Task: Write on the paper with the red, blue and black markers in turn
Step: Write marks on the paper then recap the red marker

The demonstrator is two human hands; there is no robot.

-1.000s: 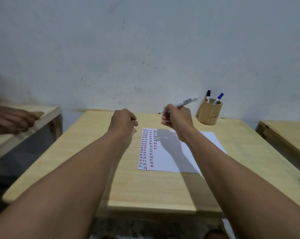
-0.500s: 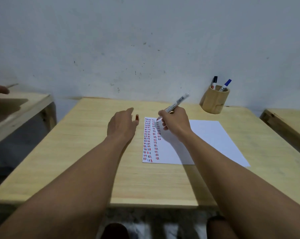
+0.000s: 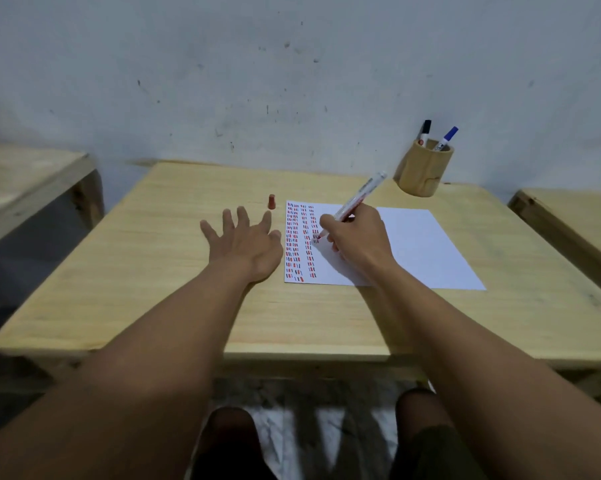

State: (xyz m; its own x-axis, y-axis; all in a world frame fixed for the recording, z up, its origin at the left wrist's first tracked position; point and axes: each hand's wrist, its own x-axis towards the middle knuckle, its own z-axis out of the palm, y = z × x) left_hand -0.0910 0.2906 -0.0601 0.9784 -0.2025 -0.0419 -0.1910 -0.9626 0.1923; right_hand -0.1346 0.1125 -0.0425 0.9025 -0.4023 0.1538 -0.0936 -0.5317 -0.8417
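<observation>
A white sheet of paper (image 3: 420, 247) lies on the wooden table (image 3: 174, 271), its left part filled with columns of short red, blue and black marks. My right hand (image 3: 356, 239) grips the uncapped red marker (image 3: 359, 195), tip down on the third column. The red cap (image 3: 271, 201) stands upright on the table just left of the paper's top corner. Beside the paper's left edge, my left hand (image 3: 247, 242) rests flat with fingers spread and holds nothing. The black marker (image 3: 424, 130) and blue marker (image 3: 448, 136) stand in a wooden cup (image 3: 422, 173) at the back right.
The table stands against a grey-white wall. Another wooden table (image 3: 25, 181) is at the left and a third (image 3: 576, 223) at the right, each across a narrow gap. My knees show below the table's front edge.
My left hand set the red cap on the table and spread flat. My right hand lowered the marker from the air to the paper's third column. The view tilted down.
</observation>
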